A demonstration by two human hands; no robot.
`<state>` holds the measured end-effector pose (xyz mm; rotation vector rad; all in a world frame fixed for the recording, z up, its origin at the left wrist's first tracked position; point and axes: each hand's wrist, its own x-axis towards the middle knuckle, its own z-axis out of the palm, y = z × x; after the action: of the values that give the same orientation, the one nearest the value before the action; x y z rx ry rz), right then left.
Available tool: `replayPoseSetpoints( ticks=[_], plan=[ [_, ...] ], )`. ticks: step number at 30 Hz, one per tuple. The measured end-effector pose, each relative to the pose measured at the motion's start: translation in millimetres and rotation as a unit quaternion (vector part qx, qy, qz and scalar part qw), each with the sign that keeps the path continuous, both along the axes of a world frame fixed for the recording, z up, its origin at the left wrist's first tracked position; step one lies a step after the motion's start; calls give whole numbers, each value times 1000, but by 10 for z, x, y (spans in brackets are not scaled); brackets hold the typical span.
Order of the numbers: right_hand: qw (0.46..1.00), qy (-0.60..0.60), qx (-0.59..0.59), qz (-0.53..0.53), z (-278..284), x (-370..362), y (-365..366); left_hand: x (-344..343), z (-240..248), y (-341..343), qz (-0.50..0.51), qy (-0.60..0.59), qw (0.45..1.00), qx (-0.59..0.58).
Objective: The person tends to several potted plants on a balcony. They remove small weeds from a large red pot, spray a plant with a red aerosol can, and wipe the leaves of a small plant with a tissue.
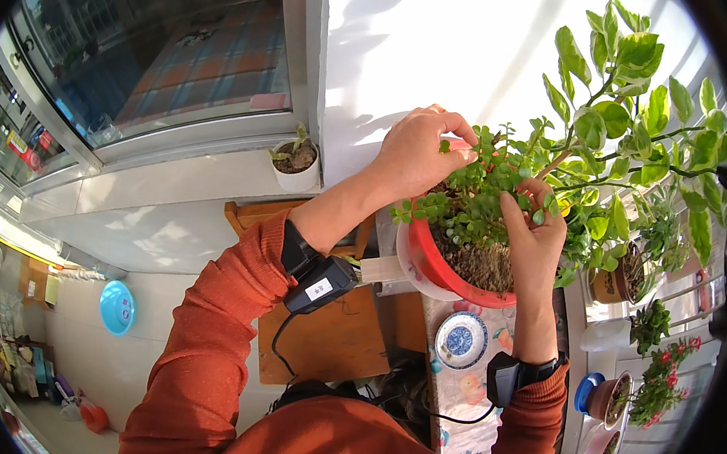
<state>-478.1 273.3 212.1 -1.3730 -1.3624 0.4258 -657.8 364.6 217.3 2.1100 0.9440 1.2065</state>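
A leafy green plant (pixel 471 210) with small round leaves grows in a red pot (pixel 437 271) of brown soil, in front of me. My left hand (pixel 425 153) reaches over the pot's far left side, its thumb and forefinger bent toward each other at the upper leaves. Whatever lies between those fingertips is too small to make out. On the right side of the plant, my right hand (pixel 538 236) has its thumb and curled fingers closed around a leafy sprig (pixel 538 216). Leaves partly cover both hands' fingertips.
A blue-patterned white plate (pixel 461 341) lies on the flowered tablecloth (pixel 472 389) near the pot. Variegated branches (pixel 611 118) spread at the right. A small white pot (pixel 295 167) sits on the window ledge. Below are a wooden stool (pixel 321 335) and a blue basin (pixel 117 307).
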Motion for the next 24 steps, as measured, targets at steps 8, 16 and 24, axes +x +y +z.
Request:
replayPoseSetpoints(
  ticks=[8, 16, 24],
  plan=[
    [997, 57, 45, 24, -159, 187, -21, 98, -97, 77, -92, 45, 994, -45],
    [997, 33, 40, 57, -123, 172, -71, 147, -119, 93, -175, -13, 984, -24],
    [997, 37, 3, 67, -19, 78, -73, 197, 17, -11, -169, -13, 981, -94]
  ],
)
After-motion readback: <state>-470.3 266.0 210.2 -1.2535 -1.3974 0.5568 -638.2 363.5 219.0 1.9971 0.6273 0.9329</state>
